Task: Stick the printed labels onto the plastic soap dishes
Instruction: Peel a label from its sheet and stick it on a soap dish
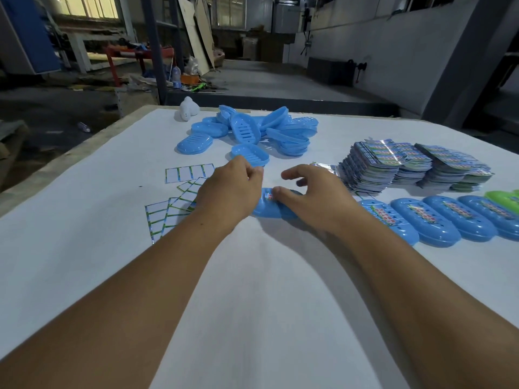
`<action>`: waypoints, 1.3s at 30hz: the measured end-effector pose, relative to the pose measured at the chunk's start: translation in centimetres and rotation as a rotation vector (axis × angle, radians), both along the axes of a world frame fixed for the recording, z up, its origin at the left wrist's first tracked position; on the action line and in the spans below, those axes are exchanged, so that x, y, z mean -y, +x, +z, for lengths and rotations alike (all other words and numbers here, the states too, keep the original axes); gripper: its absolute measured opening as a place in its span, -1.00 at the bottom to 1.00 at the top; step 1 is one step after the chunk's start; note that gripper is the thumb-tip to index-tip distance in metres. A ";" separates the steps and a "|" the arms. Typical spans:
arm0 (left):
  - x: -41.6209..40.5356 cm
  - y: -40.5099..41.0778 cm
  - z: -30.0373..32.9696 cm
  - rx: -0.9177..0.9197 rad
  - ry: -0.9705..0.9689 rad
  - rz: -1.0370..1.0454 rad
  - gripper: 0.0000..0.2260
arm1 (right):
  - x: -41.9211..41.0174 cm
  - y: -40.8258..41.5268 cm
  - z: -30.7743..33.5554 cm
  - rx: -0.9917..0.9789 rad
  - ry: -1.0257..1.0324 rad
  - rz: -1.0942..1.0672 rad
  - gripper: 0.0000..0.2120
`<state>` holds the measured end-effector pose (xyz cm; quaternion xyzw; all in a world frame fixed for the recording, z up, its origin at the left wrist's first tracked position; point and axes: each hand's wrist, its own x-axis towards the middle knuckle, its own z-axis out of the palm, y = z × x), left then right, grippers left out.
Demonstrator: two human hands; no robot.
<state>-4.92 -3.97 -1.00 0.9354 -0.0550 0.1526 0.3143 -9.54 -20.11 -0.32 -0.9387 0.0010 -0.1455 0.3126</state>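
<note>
A blue plastic soap dish (266,211) lies upside down on the white table, between my two hands. A printed label (269,196) is on its top. My right hand (311,196) reaches over the dish; its thumb presses on the label and its fingers hang loosely curled above. My left hand (230,189) hovers over the dish's left end with fingers curled and thumb against the index finger. Nothing shows between them. Most of the dish is hidden by my hands.
A pile of unlabelled blue dishes (252,130) lies at the back. Stacks of printed label sheets (407,167) stand at the right. In front of them runs a row of labelled blue dishes (438,220), ending in a green dish (502,199). Empty backing sheets (188,174) lie left.
</note>
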 end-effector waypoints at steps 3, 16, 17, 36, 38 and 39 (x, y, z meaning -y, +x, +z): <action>-0.1 0.1 0.2 0.066 -0.059 0.015 -0.73 | -0.8 -0.6 0.2 -0.050 -0.062 0.179 -0.46; 0.1 0.3 -0.6 0.035 -0.003 -0.012 -0.80 | 1.7 -2.5 2.2 -0.271 -0.561 -0.126 -0.43; 0.1 0.3 -0.5 0.031 -0.002 -0.011 -0.80 | 2.1 -2.7 2.4 -0.274 -0.570 -0.144 -0.42; 0.0 -0.3 0.0 0.013 0.017 -0.022 -0.82 | 6.6 -3.2 3.9 -0.365 -0.408 -0.244 -0.44; -0.1 -0.3 0.0 0.020 0.029 -0.018 -0.82 | 6.9 -3.1 3.7 -0.355 -0.397 -0.242 -0.41; -0.1 -0.3 0.0 0.029 0.039 -0.018 -0.82 | 7.0 -3.0 3.6 -0.346 -0.391 -0.242 -0.39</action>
